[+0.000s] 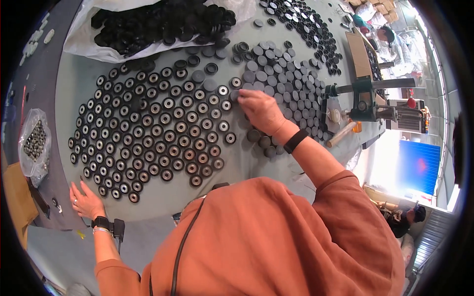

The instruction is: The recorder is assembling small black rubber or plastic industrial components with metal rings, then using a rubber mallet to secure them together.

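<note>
My right hand (260, 109) reaches across the grey-green table (232, 167), its fingertips touching black round caps at the border between the laid-out rows and a loose heap; whether it grips one I cannot tell. Rows of black round caps with metal centres (153, 133) cover the table to its left. Plain black discs (286, 84) lie piled to its right and under the wrist. My left hand (85, 199) rests flat, fingers spread, on the table's near edge beside the lowest caps (133, 196). Both wrists carry black bands.
A white plastic sack of black parts (148, 24) lies at the far side. A clear bag of small metal pieces (33, 143) sits at the left. A green bench press with a handle (363, 96) stands at the right, more caps (301, 27) beyond it. Another person (402, 217) sits lower right.
</note>
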Available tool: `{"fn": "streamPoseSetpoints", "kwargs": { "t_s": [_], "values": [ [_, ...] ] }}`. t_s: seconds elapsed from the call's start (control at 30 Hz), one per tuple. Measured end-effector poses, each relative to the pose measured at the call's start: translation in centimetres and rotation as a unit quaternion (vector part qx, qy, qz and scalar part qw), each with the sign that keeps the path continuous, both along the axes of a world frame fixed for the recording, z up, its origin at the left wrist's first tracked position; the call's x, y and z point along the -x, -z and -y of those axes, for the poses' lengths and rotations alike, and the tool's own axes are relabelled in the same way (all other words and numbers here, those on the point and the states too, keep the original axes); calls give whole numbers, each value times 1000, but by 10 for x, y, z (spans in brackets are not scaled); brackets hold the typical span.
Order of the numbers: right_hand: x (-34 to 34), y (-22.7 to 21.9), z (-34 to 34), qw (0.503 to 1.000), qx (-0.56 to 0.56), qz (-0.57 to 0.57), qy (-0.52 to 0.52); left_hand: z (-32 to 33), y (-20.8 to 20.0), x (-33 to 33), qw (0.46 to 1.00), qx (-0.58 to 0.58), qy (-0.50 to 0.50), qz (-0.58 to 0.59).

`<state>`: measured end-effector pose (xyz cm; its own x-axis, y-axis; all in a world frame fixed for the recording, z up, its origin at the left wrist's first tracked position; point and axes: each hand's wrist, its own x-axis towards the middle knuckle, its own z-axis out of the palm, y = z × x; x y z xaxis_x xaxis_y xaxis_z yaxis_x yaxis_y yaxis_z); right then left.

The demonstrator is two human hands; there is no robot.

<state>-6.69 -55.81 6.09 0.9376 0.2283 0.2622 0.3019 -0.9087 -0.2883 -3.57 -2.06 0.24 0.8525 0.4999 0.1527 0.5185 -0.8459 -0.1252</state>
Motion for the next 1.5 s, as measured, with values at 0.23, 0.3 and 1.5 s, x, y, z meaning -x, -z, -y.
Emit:
{"fn": "streamPoseSetpoints", "kwargs": {
  "t_s": [0.23,0.3,1.5],
  "values": [
    [-24,-15,3,982,-25,-110,152,-2,-1,-2,1000,-3,-10,-1],
    [-38,-15,8,932,-123,-255,227,-2,-2,1,1000,-8,-11,0],
    [-117,6,8,992,54,109,-12,4,-5,2,1000,8,-2,15]
  ]
}}
